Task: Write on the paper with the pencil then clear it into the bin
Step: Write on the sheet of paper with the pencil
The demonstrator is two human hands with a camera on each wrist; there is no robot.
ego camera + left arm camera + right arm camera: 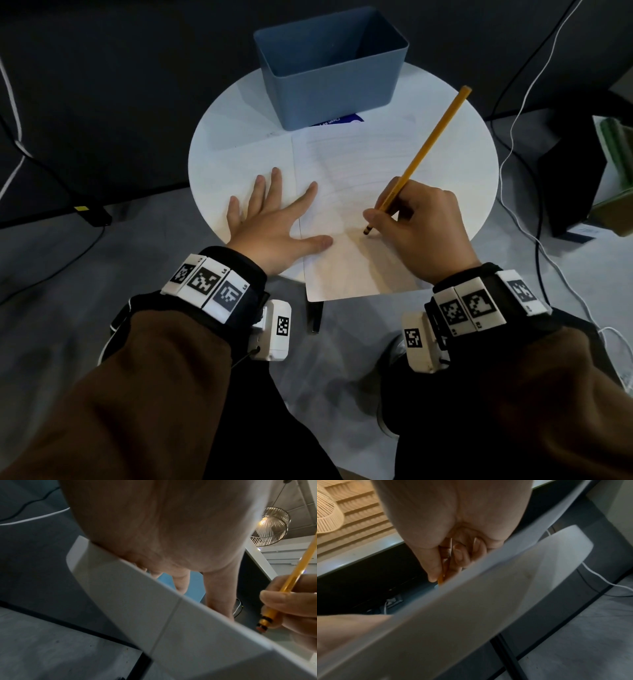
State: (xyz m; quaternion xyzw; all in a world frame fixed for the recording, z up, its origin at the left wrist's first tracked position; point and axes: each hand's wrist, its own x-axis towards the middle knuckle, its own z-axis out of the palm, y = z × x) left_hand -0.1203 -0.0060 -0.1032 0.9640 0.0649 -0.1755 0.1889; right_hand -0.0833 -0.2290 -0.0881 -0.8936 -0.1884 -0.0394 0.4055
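Note:
A lined white paper point(346, 161) lies on the round white table point(469, 192), its near edge hanging over the rim. My left hand point(274, 219) lies flat with spread fingers on the paper's left edge and a second sheet point(243, 161). Fingers and thumb of my right hand point(383, 216) pinch a yellow pencil point(431, 140). Its banded lower end touches the paper and the shaft leans back and right. The left wrist view shows that pencil point(295, 577) in the right hand's fingers point(289, 601). In the right wrist view the pencil point(444, 573) shows between curled fingers. The empty blue bin point(329, 72) stands at the table's far edge.
A blue card point(337, 121) peeks from under the bin. Black and white cables point(513, 144) trail over the grey floor on both sides. A dark box point(579, 178) stands to the right of the table. A black table leg point(315, 315) shows below the paper.

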